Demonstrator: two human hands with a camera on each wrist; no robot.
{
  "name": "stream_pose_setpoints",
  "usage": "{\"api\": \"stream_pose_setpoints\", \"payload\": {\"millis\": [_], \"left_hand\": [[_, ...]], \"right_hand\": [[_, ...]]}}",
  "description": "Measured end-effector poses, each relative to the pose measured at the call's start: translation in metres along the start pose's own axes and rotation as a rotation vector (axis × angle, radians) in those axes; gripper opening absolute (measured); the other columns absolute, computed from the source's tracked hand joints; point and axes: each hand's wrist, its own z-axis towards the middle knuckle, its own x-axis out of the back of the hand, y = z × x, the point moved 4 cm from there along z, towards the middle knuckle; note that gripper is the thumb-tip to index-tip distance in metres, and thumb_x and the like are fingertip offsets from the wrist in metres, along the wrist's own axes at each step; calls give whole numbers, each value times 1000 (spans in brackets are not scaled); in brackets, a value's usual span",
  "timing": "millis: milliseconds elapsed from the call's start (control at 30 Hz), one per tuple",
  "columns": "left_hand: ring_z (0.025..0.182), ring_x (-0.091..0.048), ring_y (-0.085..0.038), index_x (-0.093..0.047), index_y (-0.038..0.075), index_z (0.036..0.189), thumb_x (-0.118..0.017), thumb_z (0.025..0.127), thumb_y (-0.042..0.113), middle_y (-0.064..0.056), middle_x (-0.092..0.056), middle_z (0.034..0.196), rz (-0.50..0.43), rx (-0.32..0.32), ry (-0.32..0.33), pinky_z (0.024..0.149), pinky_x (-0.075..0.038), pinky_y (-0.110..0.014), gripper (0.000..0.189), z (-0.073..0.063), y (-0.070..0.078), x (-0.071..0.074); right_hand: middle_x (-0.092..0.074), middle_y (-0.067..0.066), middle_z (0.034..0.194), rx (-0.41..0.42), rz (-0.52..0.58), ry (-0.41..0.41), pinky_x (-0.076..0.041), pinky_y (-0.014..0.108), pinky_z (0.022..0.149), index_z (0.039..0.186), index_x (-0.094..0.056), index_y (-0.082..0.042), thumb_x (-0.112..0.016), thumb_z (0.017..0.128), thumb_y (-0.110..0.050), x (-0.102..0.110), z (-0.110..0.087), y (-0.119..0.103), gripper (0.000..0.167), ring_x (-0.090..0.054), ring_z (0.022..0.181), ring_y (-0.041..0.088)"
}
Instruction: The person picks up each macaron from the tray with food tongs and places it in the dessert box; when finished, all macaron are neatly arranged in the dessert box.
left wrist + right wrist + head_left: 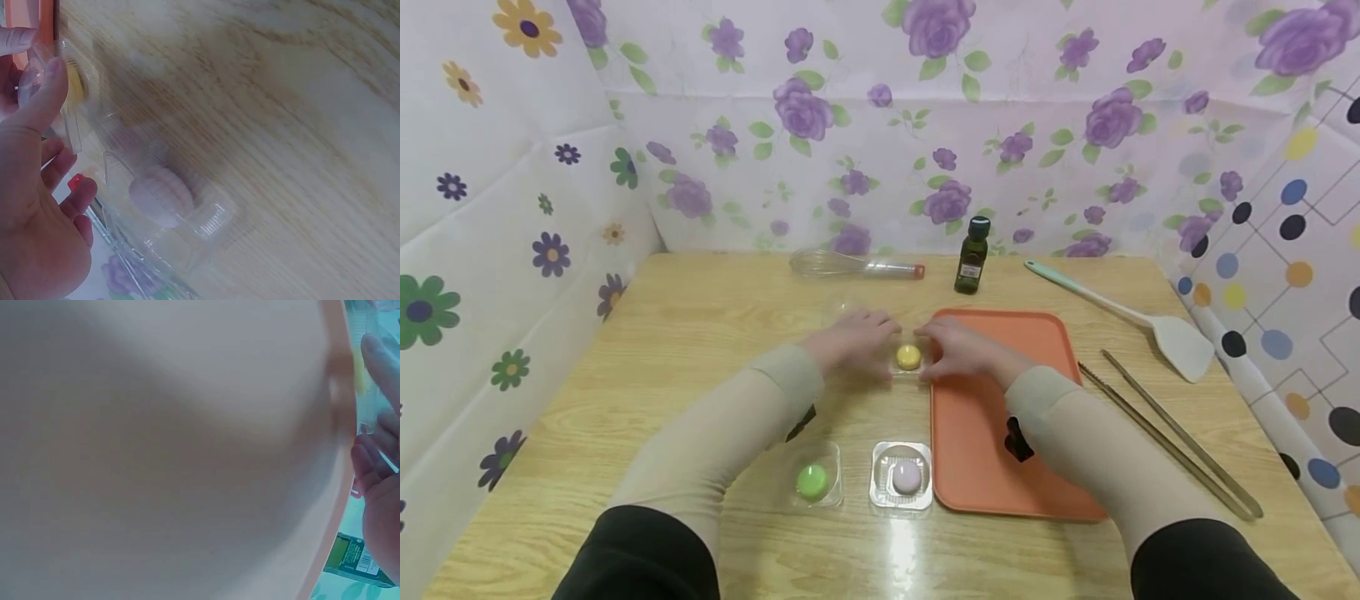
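A yellow macaron [908,357] sits in a clear plastic box between my two hands. My left hand [856,340] pinches a clear plastic lid [74,128] at the box, thumb on the near side. From the other side my right hand [958,346] holds the same lid, its thumb at the edge; the right wrist view shows only part of that grip. Beside the left hand, a pale pink macaron [161,195] lies in another clear box, mostly hidden from the head view. Closer to me are a green macaron [812,482] and a lilac macaron [907,477], each in a clear box.
An orange tray [985,450] lies under the right forearm. Tongs [1172,433] and a white spatula [1180,343] are on the right. Along the back are a whisk [857,265] and a dark green bottle [972,257]. Patterned cloths hang around the wooden table [647,350].
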Motion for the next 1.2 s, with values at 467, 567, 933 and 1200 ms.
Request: {"api": "stream_pose_setpoints", "payload": {"millis": [467, 567, 933, 1200], "left_hand": [[130, -34, -28, -40, 16, 140, -65, 81, 51, -6, -39, 143, -12, 19, 19, 109, -21, -47, 73, 2, 0, 1], [131, -33, -29, -39, 15, 141, -65, 82, 51, -7, -38, 144, -10, 19, 17, 109, -21, -48, 74, 1, 0, 1], [135, -27, -30, -31, 9, 145, -65, 83, 48, -12, -33, 147, -56, 8, 71, 111, -16, -49, 81, -4, -1, 3], [134, -28, -30, -32, 9, 144, -66, 80, 54, -12, -34, 146, -106, 69, 131, 111, -19, -47, 86, -15, -22, 10]], "right_hand": [[-45, 13, 135, -52, 46, -38, -33, 43, 105, 139, -41, -5, -77, 75, -38, 2, 0, 1, 80, -40, 123, 26], [-47, 12, 131, -45, 51, -31, -36, 41, 102, 138, -41, -5, -78, 75, -37, 1, 0, 1, 80, -43, 116, 23], [-43, 14, 136, -60, 128, -27, -38, 42, 101, 143, -32, -2, -79, 74, -37, 5, -5, -3, 91, -45, 116, 26], [-39, 15, 143, -51, 196, 2, -34, 48, 103, 144, -30, -2, -77, 77, -36, 18, -1, -12, 89, -40, 125, 34]]}}
